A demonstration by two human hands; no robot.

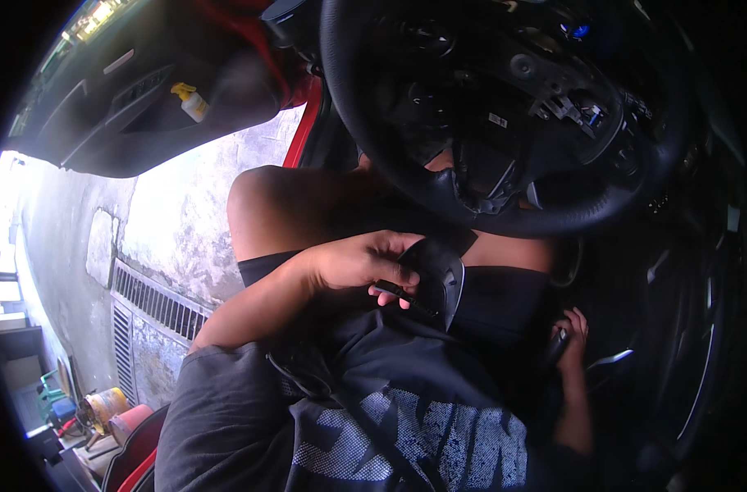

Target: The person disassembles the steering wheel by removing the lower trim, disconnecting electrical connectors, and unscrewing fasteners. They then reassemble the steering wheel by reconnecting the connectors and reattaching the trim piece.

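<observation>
My left hand is closed around a dark, curved plastic trim piece with a pale edge, held above my lap. Its thumb lies over the near side, and some fingertips show underneath. Low on the right, beside the seat, my right hand is wrapped around a dark handle with a light spot at its end. That handle looks like a handbrake lever, though deep shadow hides most of it. In front of my knees is the black steering wheel, its hub exposed with connectors and wires showing.
At the left, the car door stands open, a spray bottle with a yellow top in its pocket. Outside lie a concrete floor and a drain grate. Buckets stand at the lower left.
</observation>
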